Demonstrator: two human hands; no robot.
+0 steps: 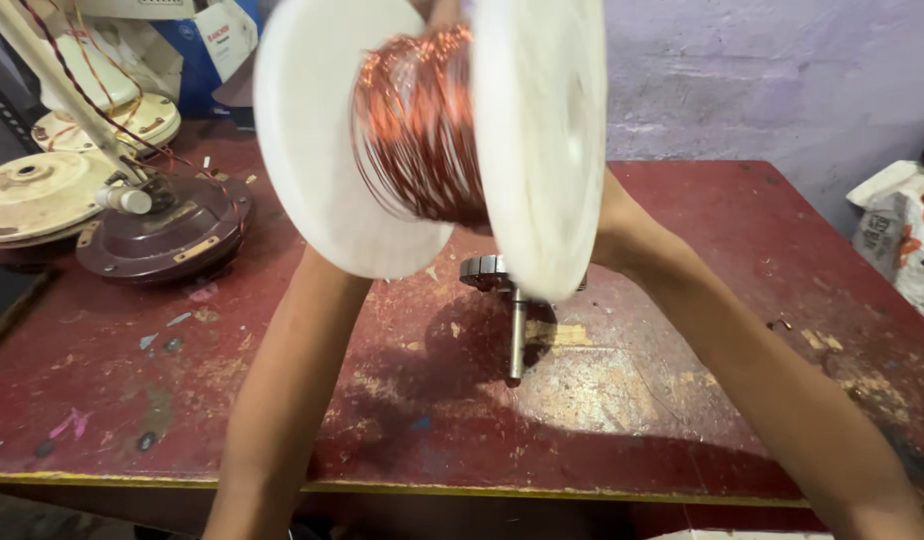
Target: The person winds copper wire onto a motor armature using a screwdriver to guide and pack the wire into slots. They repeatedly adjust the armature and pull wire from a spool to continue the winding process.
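Note:
A big white plastic spool (322, 150) wound with copper wire (417, 125) is held up close to the camera, above a worn red table (682, 400), and looks motion-blurred. My left forearm (292, 380) rises to its left flange and my right forearm (722, 330) reaches its right flange (542, 140). Both hands are hidden behind the flanges and carry the spool between them. Below the spool, a small metal toothed core with a steel shaft (517, 335) lies on the table, partly covered by the right flange.
A brown round fan motor housing (167, 235) with red wires and a white rod sits at the back left, next to cream fan housings (32, 195). Boxes stand behind them. A white printed sack (902, 240) lies at the right edge. A purple wall (762, 80) backs the table.

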